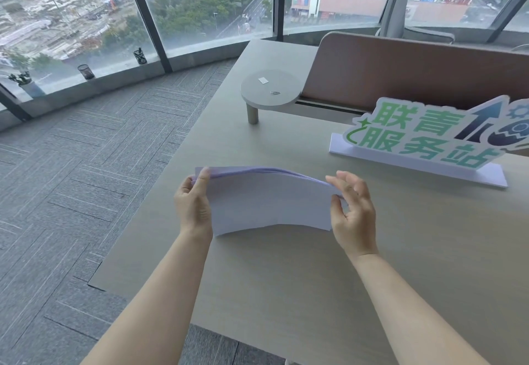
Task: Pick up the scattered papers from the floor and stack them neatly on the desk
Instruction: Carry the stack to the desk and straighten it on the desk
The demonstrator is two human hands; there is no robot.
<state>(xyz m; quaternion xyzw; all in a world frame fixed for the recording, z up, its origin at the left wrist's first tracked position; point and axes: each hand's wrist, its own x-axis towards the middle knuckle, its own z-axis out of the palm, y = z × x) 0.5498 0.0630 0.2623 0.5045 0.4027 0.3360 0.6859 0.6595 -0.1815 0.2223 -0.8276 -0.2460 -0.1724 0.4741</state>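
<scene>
A stack of white papers (269,201) stands on edge on the light grey desk (286,278), bowed upward in the middle. My left hand (193,203) grips the stack's left end, thumb over the top edge. My right hand (352,213) holds the right end between thumb and fingers, with the outer fingers spread. The bottom edge of the stack touches the desk at its left and right corners. No papers show on the visible floor.
A green and white cut-out sign (423,138) stands on the desk to the right. A small round raised shelf (270,90) sits further back beside a brown divider panel (415,69). Grey carpet (71,178) and large windows lie to the left.
</scene>
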